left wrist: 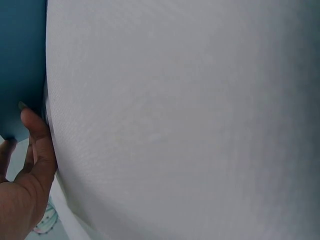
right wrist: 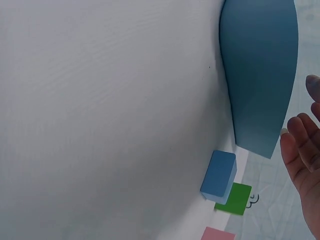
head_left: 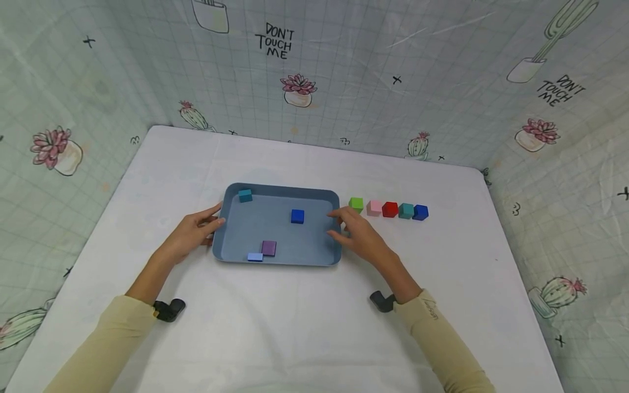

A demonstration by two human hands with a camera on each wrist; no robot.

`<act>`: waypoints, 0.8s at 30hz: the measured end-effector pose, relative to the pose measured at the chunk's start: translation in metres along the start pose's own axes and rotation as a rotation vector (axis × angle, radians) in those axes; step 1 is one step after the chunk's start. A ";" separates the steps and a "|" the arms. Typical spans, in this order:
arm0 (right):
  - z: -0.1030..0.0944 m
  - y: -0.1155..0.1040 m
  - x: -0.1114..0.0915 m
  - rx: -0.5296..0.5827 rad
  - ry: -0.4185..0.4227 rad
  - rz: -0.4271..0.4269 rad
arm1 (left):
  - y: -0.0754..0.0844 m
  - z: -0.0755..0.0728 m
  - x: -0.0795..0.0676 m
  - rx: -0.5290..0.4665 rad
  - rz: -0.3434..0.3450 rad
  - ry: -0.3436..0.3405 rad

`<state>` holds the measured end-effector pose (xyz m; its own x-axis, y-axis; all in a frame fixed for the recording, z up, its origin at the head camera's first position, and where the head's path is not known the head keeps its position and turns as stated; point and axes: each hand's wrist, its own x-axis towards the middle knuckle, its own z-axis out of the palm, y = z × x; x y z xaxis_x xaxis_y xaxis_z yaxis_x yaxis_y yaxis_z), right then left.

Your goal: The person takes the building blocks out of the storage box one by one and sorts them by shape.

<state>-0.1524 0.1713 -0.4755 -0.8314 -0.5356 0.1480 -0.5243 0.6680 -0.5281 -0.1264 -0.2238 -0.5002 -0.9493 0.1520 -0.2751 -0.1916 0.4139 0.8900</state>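
While the tray (head_left: 314,240) sits mid-frame, its long axis running left to right from hand to hand, your left hand (head_left: 188,233) touches its left end, thumb and fingers loosely spread; your right hand (head_left: 361,237) grips nothing, fingertips parted over the right rim, just below the green block (head_left: 356,204).

One tray (head_left: 253,226), four blocks (head_left: 297,216) inside, five blocks (head_left: 390,209) in a row, one lone block (right wrist: 218,175), two hands (head_left: 361,234)
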 end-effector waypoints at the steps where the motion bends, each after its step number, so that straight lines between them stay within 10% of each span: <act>1: 0.001 0.000 0.000 0.001 0.001 -0.004 | 0.000 0.000 0.000 -0.001 0.000 -0.001; 24: 0.010 -0.004 0.012 0.007 -0.003 -0.047 | 0.000 0.001 0.000 -0.009 0.006 -0.008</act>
<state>-0.1582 0.1565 -0.4801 -0.8054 -0.5678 0.1703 -0.5615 0.6386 -0.5262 -0.1258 -0.2232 -0.5000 -0.9486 0.1613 -0.2723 -0.1881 0.4044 0.8950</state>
